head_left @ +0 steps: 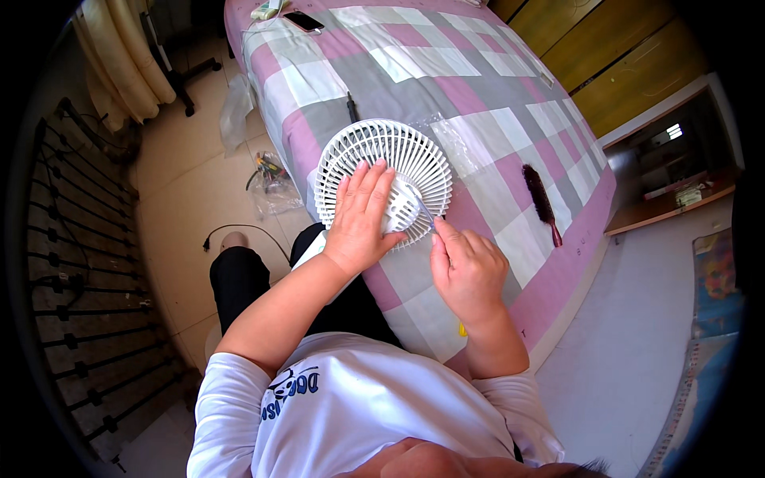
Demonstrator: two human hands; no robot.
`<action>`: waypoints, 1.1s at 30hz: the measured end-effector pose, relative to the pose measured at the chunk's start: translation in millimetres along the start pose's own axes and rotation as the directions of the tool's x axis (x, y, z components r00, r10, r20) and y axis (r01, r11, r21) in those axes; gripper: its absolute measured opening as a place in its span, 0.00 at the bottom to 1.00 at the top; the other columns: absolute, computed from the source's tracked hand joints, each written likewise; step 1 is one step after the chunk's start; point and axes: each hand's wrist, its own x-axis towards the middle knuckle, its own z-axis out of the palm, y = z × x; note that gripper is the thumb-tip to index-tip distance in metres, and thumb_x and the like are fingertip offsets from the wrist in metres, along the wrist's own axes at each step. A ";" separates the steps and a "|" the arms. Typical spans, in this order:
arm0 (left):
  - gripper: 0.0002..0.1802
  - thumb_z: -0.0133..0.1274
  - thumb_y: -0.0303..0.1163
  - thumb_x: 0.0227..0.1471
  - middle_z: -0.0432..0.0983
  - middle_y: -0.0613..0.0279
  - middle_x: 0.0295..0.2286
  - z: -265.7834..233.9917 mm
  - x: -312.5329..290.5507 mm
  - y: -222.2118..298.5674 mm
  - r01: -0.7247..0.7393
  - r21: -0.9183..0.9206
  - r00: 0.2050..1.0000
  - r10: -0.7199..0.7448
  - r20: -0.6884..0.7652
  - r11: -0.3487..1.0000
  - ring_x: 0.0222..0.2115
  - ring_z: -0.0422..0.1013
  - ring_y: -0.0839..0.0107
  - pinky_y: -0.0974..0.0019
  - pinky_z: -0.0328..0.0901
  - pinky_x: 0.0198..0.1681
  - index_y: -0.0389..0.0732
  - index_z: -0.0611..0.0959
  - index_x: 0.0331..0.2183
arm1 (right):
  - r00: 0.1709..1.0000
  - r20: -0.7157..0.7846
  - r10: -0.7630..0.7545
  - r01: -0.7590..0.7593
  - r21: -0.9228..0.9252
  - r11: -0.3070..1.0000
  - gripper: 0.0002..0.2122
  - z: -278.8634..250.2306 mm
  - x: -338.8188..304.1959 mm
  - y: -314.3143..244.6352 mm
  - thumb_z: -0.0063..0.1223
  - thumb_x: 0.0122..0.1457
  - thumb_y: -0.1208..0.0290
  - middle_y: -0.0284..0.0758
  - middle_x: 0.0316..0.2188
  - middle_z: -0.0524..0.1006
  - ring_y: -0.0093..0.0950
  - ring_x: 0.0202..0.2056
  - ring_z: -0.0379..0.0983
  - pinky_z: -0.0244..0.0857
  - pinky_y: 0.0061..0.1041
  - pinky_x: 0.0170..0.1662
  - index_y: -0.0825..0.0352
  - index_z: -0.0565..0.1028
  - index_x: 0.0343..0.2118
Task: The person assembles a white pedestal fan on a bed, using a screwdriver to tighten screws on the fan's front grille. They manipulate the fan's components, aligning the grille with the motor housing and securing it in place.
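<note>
A round white fan (425,151) with a slatted grille lies on the edge of the bed, its rounded hub housing facing up. My left hand (360,219) rests flat across the grille and hub, fingers stretched out and pressing lightly together. At the hub's right side, the fingers of my right hand (468,267) are closed round a screwdriver (426,210). Its thin metal shaft slants up-left onto the housing; most of its handle is hidden in the palm. What the tip touches is too small to tell. Part of a white stand or base shows under my left wrist.
The bed (398,56) has a checked pink, grey and white sheet. On it lie a dark red-handled brush (541,203), a phone (304,21), and a black rod (351,107) beyond the fan. Plastic bags (275,191) and a cable lie on the tiled floor, left.
</note>
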 end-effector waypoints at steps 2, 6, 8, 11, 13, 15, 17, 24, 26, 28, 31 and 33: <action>0.60 0.73 0.39 0.29 0.53 0.51 0.63 -0.1 0.0 0.0 0.002 -0.005 1.000 -0.002 -0.001 1.000 0.65 0.47 0.48 0.42 0.42 0.65 0.41 0.60 0.62 | 1.000 0.007 -0.010 0.010 -0.018 1.000 0.11 -1.2 2.1 -0.9 0.60 0.51 0.70 0.29 0.20 0.72 0.29 0.20 0.70 0.65 0.29 0.25 0.63 0.81 0.39; 0.60 0.73 0.39 0.29 0.52 0.52 0.63 0.0 0.6 0.2 0.005 -0.016 1.000 -0.005 0.004 1.000 0.65 0.47 0.48 0.42 0.42 0.65 0.41 0.60 0.62 | 1.000 0.007 -0.020 0.020 -0.032 0.999 0.11 -3.4 5.2 -1.5 0.61 0.51 0.70 0.29 0.19 0.72 0.29 0.20 0.70 0.65 0.29 0.24 0.63 0.81 0.38; 0.60 0.73 0.39 0.29 0.52 0.52 0.64 0.0 0.6 0.2 0.007 -0.017 1.000 -0.007 0.006 1.000 0.65 0.47 0.48 0.43 0.43 0.65 0.41 0.60 0.62 | 1.000 0.020 -0.022 0.022 -0.034 0.999 0.11 -3.2 5.7 -1.1 0.61 0.50 0.70 0.29 0.19 0.72 0.29 0.20 0.70 0.65 0.29 0.24 0.63 0.81 0.38; 0.59 0.73 0.38 0.30 0.53 0.53 0.63 0.1 0.2 0.7 0.007 -0.013 1.000 -0.007 0.002 1.000 0.65 0.47 0.49 0.44 0.43 0.65 0.41 0.60 0.62 | 0.999 0.033 -0.024 0.025 -0.040 0.999 0.11 -4.1 6.8 -2.1 0.61 0.50 0.71 0.29 0.19 0.72 0.29 0.20 0.70 0.64 0.29 0.24 0.63 0.81 0.38; 0.59 0.73 0.36 0.30 0.53 0.54 0.63 -1.6 0.7 3.0 0.004 0.001 1.000 -0.004 -0.007 1.000 0.65 0.49 0.51 0.46 0.45 0.65 0.41 0.59 0.62 | 0.999 0.034 -0.026 0.027 -0.042 0.999 0.11 -4.5 7.5 -2.9 0.61 0.50 0.70 0.29 0.19 0.72 0.29 0.20 0.70 0.64 0.30 0.24 0.63 0.81 0.37; 0.59 0.73 0.36 0.30 0.53 0.54 0.63 -2.0 0.0 3.5 0.013 0.002 1.000 -0.013 -0.001 1.000 0.65 0.49 0.51 0.46 0.45 0.66 0.41 0.59 0.62 | 0.999 0.029 -0.028 0.029 -0.040 0.999 0.10 -4.4 7.8 -3.3 0.61 0.51 0.70 0.29 0.19 0.72 0.29 0.20 0.70 0.64 0.30 0.24 0.63 0.81 0.37; 0.58 0.72 0.36 0.31 0.53 0.55 0.63 -2.0 -0.2 3.6 0.017 0.005 1.000 -0.017 0.001 1.000 0.65 0.49 0.51 0.46 0.45 0.66 0.41 0.59 0.62 | 0.999 0.034 -0.024 0.025 -0.039 0.999 0.11 -4.5 7.8 -3.2 0.60 0.50 0.71 0.29 0.19 0.72 0.29 0.21 0.70 0.64 0.30 0.24 0.63 0.81 0.38; 0.59 0.73 0.37 0.30 0.53 0.53 0.63 -1.2 -0.2 2.5 0.012 0.000 1.000 -0.012 0.001 1.000 0.65 0.48 0.49 0.44 0.44 0.65 0.41 0.59 0.62 | 0.972 0.181 -0.151 0.168 -0.085 0.982 0.10 -20.4 24.8 -3.5 0.59 0.49 0.72 0.30 0.22 0.69 0.30 0.25 0.71 0.65 0.30 0.27 0.63 0.77 0.36; 0.60 0.73 0.38 0.29 0.53 0.52 0.63 -1.0 0.0 3.1 0.013 -0.005 1.000 -0.013 0.000 1.000 0.65 0.48 0.48 0.43 0.44 0.65 0.41 0.59 0.63 | 0.951 0.221 -0.215 0.237 -0.081 0.968 0.08 -23.1 31.9 0.1 0.57 0.49 0.72 0.30 0.22 0.68 0.30 0.25 0.70 0.65 0.30 0.27 0.63 0.76 0.34; 0.60 0.73 0.37 0.29 0.54 0.52 0.63 -0.8 0.1 3.1 0.017 -0.008 1.000 -0.017 -0.002 1.000 0.65 0.48 0.48 0.43 0.44 0.65 0.41 0.59 0.62 | 0.923 0.245 -0.298 0.326 -0.083 0.942 0.08 -23.7 39.8 3.2 0.56 0.47 0.72 0.31 0.22 0.68 0.29 0.25 0.70 0.65 0.30 0.27 0.64 0.75 0.32; 0.60 0.73 0.37 0.29 0.54 0.52 0.63 1.3 -0.4 1.9 0.004 -0.022 1.000 -0.004 -0.006 1.000 0.64 0.49 0.47 0.43 0.44 0.65 0.41 0.59 0.62 | 0.854 0.275 -0.442 0.483 -0.103 0.870 0.07 -24.2 52.1 4.6 0.55 0.45 0.73 0.31 0.21 0.67 0.28 0.25 0.69 0.65 0.28 0.27 0.66 0.74 0.28; 0.60 0.73 0.37 0.29 0.53 0.53 0.63 2.0 -1.1 1.3 0.007 -0.024 1.000 -0.008 -0.012 1.000 0.64 0.48 0.47 0.43 0.44 0.65 0.41 0.59 0.62 | 0.791 0.319 -0.523 0.581 -0.121 0.805 0.06 -26.4 59.9 2.5 0.55 0.43 0.73 0.31 0.21 0.66 0.27 0.25 0.68 0.64 0.27 0.28 0.66 0.73 0.25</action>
